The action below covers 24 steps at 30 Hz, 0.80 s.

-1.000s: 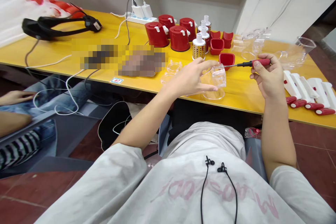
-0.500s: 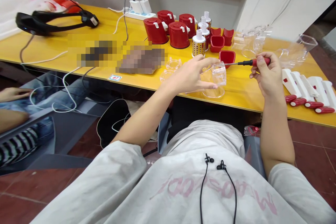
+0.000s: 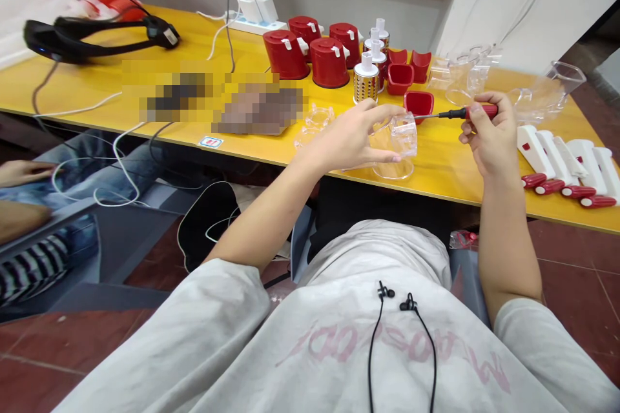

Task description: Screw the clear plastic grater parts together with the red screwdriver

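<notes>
My left hand (image 3: 361,135) is wrapped round a clear plastic grater housing (image 3: 404,135), thumb below and fingers above. A screwdriver (image 3: 453,114) with a red and black handle is pinched in my right hand (image 3: 491,132). Its thin shaft points left and reaches the right-hand side of the housing; the tip is too fine to make out. Just behind the housing lies a small red open cup (image 3: 419,105). Clear plastic rings (image 3: 318,117) rest on the table left of my left hand.
Red bases (image 3: 330,61) and metal grater drums (image 3: 366,80) stand at the back. More clear housings (image 3: 467,77) sit at the back right, white handles with red grips (image 3: 537,151) at the right. A black headset (image 3: 101,39) lies left. A person's hand (image 3: 26,172) shows at far left.
The whole view has shifted very slightly. Both hands keep nearly the same pose, with the screwdriver still against the housing.
</notes>
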Each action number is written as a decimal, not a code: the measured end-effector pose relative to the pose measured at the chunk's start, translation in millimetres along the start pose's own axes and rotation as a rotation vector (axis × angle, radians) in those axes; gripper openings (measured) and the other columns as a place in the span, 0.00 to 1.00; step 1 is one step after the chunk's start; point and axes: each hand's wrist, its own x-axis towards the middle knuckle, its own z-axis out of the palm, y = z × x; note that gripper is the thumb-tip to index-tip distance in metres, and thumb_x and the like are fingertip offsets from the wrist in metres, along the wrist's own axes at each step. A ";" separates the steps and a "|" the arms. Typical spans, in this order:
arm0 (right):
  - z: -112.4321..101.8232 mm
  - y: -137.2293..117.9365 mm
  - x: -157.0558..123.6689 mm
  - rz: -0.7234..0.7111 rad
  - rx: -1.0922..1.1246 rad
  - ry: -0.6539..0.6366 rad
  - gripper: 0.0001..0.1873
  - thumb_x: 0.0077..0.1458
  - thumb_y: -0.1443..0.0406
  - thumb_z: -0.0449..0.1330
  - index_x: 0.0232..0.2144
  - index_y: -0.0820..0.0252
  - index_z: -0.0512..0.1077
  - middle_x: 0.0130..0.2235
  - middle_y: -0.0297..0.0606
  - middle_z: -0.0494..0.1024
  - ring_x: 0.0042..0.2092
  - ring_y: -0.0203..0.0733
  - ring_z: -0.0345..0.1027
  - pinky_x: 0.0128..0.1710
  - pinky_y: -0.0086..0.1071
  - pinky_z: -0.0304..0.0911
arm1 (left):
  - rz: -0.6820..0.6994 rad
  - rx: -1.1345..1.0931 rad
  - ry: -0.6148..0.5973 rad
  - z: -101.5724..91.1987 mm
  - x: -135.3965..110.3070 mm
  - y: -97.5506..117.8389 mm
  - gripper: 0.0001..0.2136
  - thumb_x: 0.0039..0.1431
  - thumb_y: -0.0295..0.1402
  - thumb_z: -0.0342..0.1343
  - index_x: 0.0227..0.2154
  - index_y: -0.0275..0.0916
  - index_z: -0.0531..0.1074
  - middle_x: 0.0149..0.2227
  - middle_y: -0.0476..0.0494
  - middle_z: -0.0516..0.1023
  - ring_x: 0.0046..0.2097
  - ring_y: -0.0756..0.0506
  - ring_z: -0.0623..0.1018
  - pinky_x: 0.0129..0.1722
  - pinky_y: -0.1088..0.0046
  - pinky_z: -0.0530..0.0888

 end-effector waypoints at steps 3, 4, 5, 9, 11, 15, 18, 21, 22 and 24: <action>-3.6 -7.2 -1.4 0.068 0.081 -0.070 0.31 0.52 0.52 0.87 0.49 0.38 0.74 0.44 0.33 0.81 0.36 0.46 0.68 0.31 0.43 0.65 | -0.002 0.010 -0.002 0.5 1.1 -1.4 0.42 0.70 0.47 0.85 0.81 0.48 0.77 0.68 0.32 0.83 0.68 0.29 0.86 0.74 0.46 0.83; -4.0 -8.5 -2.1 0.076 0.088 -0.083 0.30 0.52 0.53 0.87 0.48 0.37 0.74 0.45 0.33 0.82 0.37 0.47 0.68 0.32 0.44 0.65 | 0.000 0.011 -0.001 0.6 1.4 -1.9 0.42 0.71 0.46 0.85 0.81 0.47 0.77 0.68 0.32 0.83 0.68 0.29 0.85 0.74 0.46 0.83; -3.9 -8.8 -2.7 0.073 0.080 -0.083 0.29 0.53 0.53 0.87 0.48 0.37 0.74 0.45 0.34 0.82 0.37 0.47 0.69 0.32 0.44 0.65 | 0.001 0.010 -0.002 0.5 1.6 -2.4 0.42 0.71 0.46 0.85 0.81 0.47 0.77 0.68 0.32 0.83 0.68 0.29 0.85 0.74 0.46 0.83; -1.8 -2.3 -1.4 0.040 -0.053 0.005 0.34 0.59 0.34 0.85 0.46 0.40 0.72 0.36 0.31 0.76 0.31 0.45 0.62 0.27 0.41 0.54 | 0.004 0.004 -0.009 -0.6 1.4 -2.9 0.42 0.70 0.47 0.85 0.81 0.49 0.77 0.69 0.33 0.83 0.68 0.29 0.86 0.73 0.46 0.83; -2.2 0.3 0.1 0.029 -0.080 0.008 0.37 0.57 0.29 0.84 0.45 0.41 0.71 0.33 0.29 0.71 0.29 0.43 0.58 0.26 0.40 0.51 | 0.006 -0.002 -0.014 -1.4 0.9 -2.6 0.42 0.70 0.48 0.85 0.81 0.48 0.77 0.69 0.32 0.83 0.68 0.29 0.86 0.73 0.46 0.83; -4.0 -6.6 -2.0 0.049 0.034 -0.058 0.30 0.55 0.46 0.87 0.47 0.38 0.74 0.39 0.32 0.77 0.34 0.47 0.68 0.29 0.43 0.65 | 0.002 -0.002 -0.016 -1.5 0.5 -2.9 0.41 0.71 0.47 0.85 0.81 0.51 0.77 0.70 0.33 0.83 0.68 0.29 0.86 0.75 0.45 0.83; -2.5 -15.2 -6.4 0.077 0.124 -0.039 0.33 0.48 0.60 0.85 0.52 0.35 0.77 0.46 0.33 0.84 0.40 0.49 0.73 0.34 0.44 0.72 | 0.000 0.005 -0.016 -0.6 0.9 -4.2 0.41 0.70 0.48 0.85 0.81 0.51 0.76 0.70 0.33 0.83 0.69 0.28 0.85 0.75 0.44 0.83; -0.2 -16.4 -8.1 0.075 0.134 -0.036 0.33 0.48 0.59 0.86 0.52 0.35 0.78 0.49 0.34 0.86 0.43 0.49 0.75 0.35 0.45 0.76 | 0.000 0.009 -0.012 -0.2 1.3 -4.6 0.42 0.70 0.48 0.85 0.82 0.51 0.76 0.70 0.33 0.83 0.69 0.29 0.85 0.75 0.44 0.82; 0.3 -14.8 -7.7 0.072 0.113 -0.029 0.31 0.50 0.54 0.88 0.51 0.36 0.78 0.48 0.35 0.86 0.42 0.49 0.76 0.34 0.45 0.76 | 0.001 0.009 -0.013 -0.3 1.2 -4.4 0.42 0.70 0.48 0.85 0.82 0.51 0.76 0.70 0.33 0.83 0.69 0.29 0.85 0.75 0.45 0.82; 0.5 -10.4 -6.2 0.064 0.045 0.004 0.32 0.53 0.39 0.89 0.47 0.38 0.78 0.41 0.35 0.83 0.37 0.48 0.73 0.29 0.44 0.72 | 0.003 0.002 -0.013 -0.7 1.0 -3.7 0.43 0.71 0.47 0.85 0.82 0.49 0.76 0.70 0.31 0.83 0.68 0.29 0.86 0.74 0.46 0.83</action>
